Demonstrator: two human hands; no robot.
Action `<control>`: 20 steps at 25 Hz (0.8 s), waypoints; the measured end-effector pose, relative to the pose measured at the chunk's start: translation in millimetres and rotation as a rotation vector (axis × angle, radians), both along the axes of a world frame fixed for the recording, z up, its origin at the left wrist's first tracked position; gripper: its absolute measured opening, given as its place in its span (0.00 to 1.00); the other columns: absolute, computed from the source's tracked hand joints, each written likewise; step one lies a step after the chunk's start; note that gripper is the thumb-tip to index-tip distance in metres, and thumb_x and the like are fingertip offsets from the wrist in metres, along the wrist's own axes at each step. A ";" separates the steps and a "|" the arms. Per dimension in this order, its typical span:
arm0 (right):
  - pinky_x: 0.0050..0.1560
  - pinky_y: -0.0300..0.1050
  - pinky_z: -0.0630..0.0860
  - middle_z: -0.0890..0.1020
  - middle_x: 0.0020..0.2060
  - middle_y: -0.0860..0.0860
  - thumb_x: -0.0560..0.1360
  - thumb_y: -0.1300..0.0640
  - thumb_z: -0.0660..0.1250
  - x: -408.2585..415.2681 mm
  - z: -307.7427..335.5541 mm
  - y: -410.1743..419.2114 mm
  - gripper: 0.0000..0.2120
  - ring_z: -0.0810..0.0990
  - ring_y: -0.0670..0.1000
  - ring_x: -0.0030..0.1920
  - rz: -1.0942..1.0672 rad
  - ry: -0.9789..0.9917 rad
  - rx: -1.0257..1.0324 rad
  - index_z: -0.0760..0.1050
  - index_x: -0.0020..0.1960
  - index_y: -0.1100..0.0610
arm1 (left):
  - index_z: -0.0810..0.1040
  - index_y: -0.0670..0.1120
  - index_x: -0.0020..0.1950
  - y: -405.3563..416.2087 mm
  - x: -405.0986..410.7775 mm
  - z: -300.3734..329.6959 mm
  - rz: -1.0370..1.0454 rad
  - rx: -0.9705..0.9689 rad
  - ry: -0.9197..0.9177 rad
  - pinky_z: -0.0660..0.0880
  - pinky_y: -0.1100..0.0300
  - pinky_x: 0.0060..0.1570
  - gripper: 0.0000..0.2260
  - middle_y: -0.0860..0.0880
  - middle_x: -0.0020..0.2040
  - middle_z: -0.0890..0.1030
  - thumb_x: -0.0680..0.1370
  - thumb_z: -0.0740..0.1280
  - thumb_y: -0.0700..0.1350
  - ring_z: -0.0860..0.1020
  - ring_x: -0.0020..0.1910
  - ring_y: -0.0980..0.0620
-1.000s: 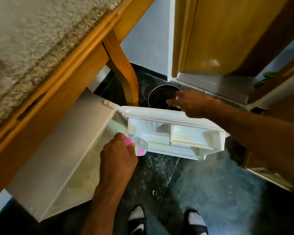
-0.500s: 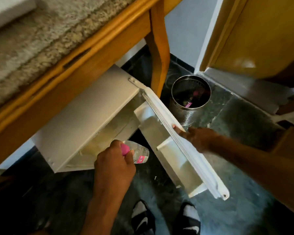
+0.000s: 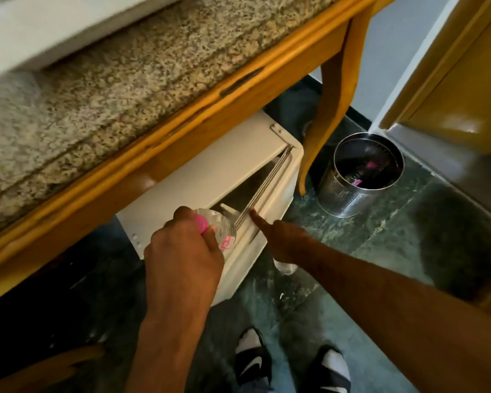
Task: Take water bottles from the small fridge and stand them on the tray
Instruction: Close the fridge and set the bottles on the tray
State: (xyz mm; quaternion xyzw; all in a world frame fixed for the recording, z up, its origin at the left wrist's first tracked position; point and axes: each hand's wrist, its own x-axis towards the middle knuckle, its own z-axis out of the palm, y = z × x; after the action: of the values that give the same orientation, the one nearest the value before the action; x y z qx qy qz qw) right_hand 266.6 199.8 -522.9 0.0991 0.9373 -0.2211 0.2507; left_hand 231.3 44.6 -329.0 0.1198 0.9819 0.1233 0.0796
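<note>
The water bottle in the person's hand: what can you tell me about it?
The water bottle is small, clear plastic with a pink cap and a pink-printed label. The left hand grips it around the neck, so most of the cap is hidden. It lies tilted, base pointing toward the small fridge, just in front of the nearly shut door.

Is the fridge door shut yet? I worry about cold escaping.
Not quite: the fridge door stands slightly ajar, a dark gap showing, right hand on it.
</note>
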 end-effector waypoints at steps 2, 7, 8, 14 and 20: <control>0.47 0.56 0.76 0.78 0.51 0.63 0.76 0.60 0.64 -28.8 1.8 -10.0 0.46 0.80 0.62 0.48 0.010 0.021 0.049 0.33 0.76 0.44 | 0.75 0.42 0.54 -7.2 -5.0 -0.3 0.006 -0.009 0.024 0.81 0.50 0.46 0.11 0.41 0.48 0.83 0.75 0.69 0.46 0.82 0.46 0.42; 0.51 0.54 0.73 0.78 0.51 0.63 0.80 0.40 0.49 -69.8 6.9 -14.9 0.29 0.79 0.64 0.52 -0.054 0.004 0.052 0.64 0.70 0.61 | 0.72 0.40 0.58 -15.4 -25.3 -10.9 0.001 -0.040 -0.055 0.79 0.49 0.53 0.17 0.39 0.55 0.81 0.73 0.71 0.46 0.81 0.54 0.42; 0.49 0.53 0.73 0.79 0.48 0.63 0.80 0.38 0.45 -71.4 11.4 -15.8 0.32 0.79 0.64 0.52 0.009 0.017 0.089 0.70 0.64 0.64 | 0.72 0.40 0.58 -18.0 -29.0 -11.0 -0.004 -0.043 -0.073 0.79 0.49 0.54 0.18 0.39 0.56 0.81 0.73 0.71 0.46 0.80 0.55 0.42; 0.58 0.52 0.74 0.76 0.61 0.60 0.77 0.57 0.64 -58.7 111.0 -14.8 0.18 0.77 0.61 0.60 0.178 0.047 0.134 0.71 0.65 0.61 | 0.75 0.43 0.55 -19.5 -40.3 22.3 -0.126 -0.039 -0.068 0.76 0.57 0.49 0.13 0.43 0.53 0.82 0.73 0.71 0.45 0.80 0.52 0.47; 0.43 0.45 0.70 0.79 0.52 0.58 0.72 0.62 0.66 -36.2 354.5 -5.9 0.03 0.78 0.59 0.53 0.288 0.302 0.183 0.74 0.44 0.57 | 0.77 0.49 0.51 -18.2 -15.6 180.8 -0.293 0.006 -0.012 0.72 0.59 0.45 0.06 0.47 0.49 0.82 0.75 0.66 0.48 0.79 0.48 0.50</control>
State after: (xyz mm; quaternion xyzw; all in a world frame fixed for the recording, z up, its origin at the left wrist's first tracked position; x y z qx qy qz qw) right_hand 230.3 193.9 -168.4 -0.0478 0.9847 -0.1096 0.1265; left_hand 215.7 26.4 -148.2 0.2615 0.9530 0.1139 0.1022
